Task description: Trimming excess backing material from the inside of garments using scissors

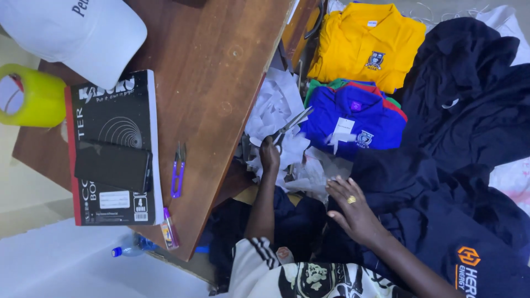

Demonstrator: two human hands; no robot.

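- Head view, looking straight down: the left hand [270, 154] is out in front, fingers closed through the handles of a pair of scissors [289, 128], blades pointing up and to the right, slightly parted.
- The scissors sit right over a heap of white paper scraps [276, 107], which spills off the edge of the wooden table [210, 72] toward the clothes.
- The right hand [353, 212] is lower and to the right, fingers spread and flat, gripping nothing, resting on dark navy fabric [441, 182]; a gold ring [351, 199] shows on one finger.
- Just beyond the scraps lies a folded blue polo shirt [359, 113] with a white tag and a crest, stacked on red and green ones; only their edges peek out.
- Above that, a yellow polo shirt [367, 41], also crested, lies flat.
- More navy garments fill the right side, one with an orange logo near the bottom corner.
- On the table: a black notebook [113, 149] with a dark phone [112, 164] lying across it, purple thread snips [178, 171] just beside it, a white cap [77, 33] at the top left touching the notebook's corner.
- A yellow-green tape roll [30, 95] sits at the table's left edge.
- A plastic bottle with a blue cap [131, 246] lies on the floor below the table.
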